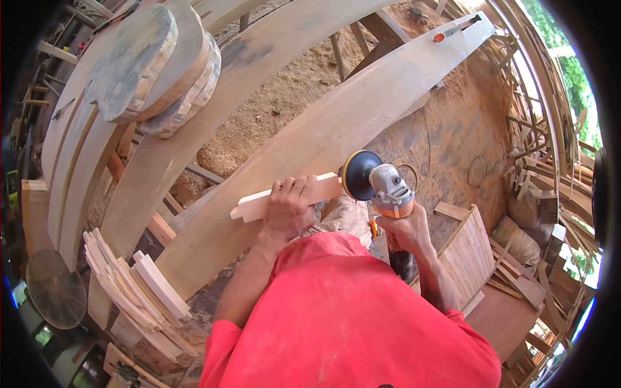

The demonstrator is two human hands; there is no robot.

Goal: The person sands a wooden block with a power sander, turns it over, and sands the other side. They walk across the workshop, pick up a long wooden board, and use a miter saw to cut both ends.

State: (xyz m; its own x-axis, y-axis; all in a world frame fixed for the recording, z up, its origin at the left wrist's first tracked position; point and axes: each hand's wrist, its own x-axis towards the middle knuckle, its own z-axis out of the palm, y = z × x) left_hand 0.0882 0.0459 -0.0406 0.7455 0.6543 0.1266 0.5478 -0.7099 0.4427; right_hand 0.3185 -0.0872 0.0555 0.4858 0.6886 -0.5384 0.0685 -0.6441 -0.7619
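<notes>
My left hand [289, 205] is closed over a short pale piece of wood [251, 207] with a narrower tongue at its far left end. It holds the piece above the near edge of a long wooden plank [310, 139]. In my right hand [411, 227] is an angle grinder [390, 187], gripped by its orange and grey body. The grinder's round black sanding pad [362, 173], with a yellowish rim, faces left, right at the wood's right end.
Cut wooden slats [132, 291] lie piled at the lower left. Thick rounded wooden slabs [132, 64] rest on another plank at the upper left. An orange-ended tool [440, 37] lies on the plank's far end. A slatted wooden panel [467, 252] stands at right; sawdust [259, 107] covers the ground.
</notes>
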